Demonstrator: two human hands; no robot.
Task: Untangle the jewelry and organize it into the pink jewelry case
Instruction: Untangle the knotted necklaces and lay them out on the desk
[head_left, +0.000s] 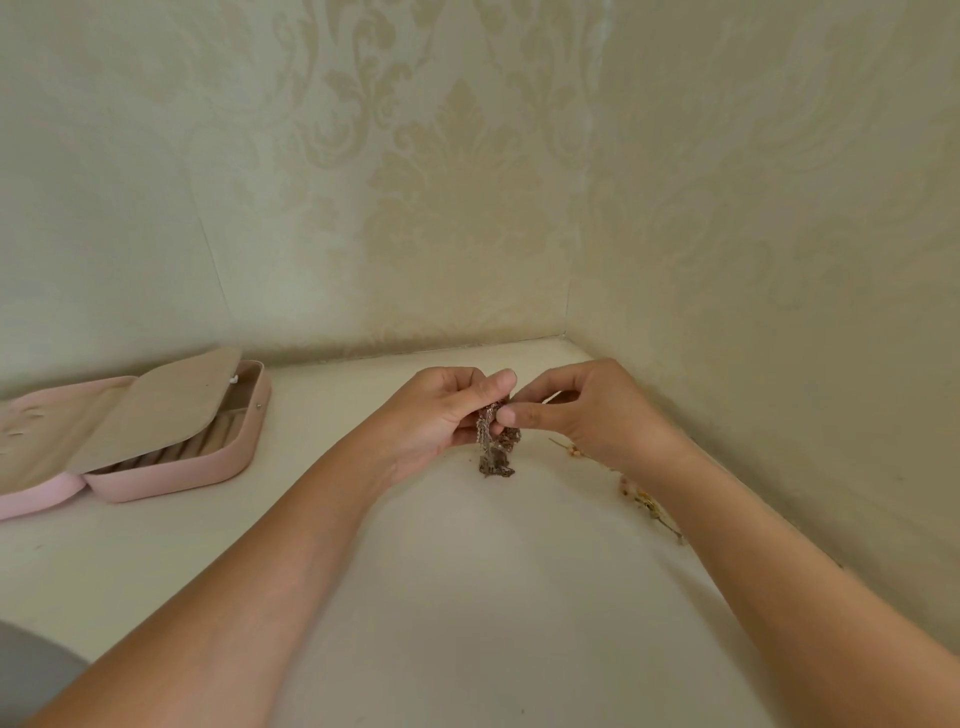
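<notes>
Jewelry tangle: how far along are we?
Done: the pink case lies open. In hand: the left hand and right hand both pinch the chain tangle, a knotted clump. Left: separating it, storing it, plus the loose piece by the right wrist.

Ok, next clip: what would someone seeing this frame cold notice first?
Two bare hands meet mid-frame above the cream table: the left hand grips and the right hand pinches a clump of tangled chains dangling between them. At far left, the pink jewelry case lies open, a beige flap partly covering its inside. More loose pieces lie by the right forearm.
</notes>
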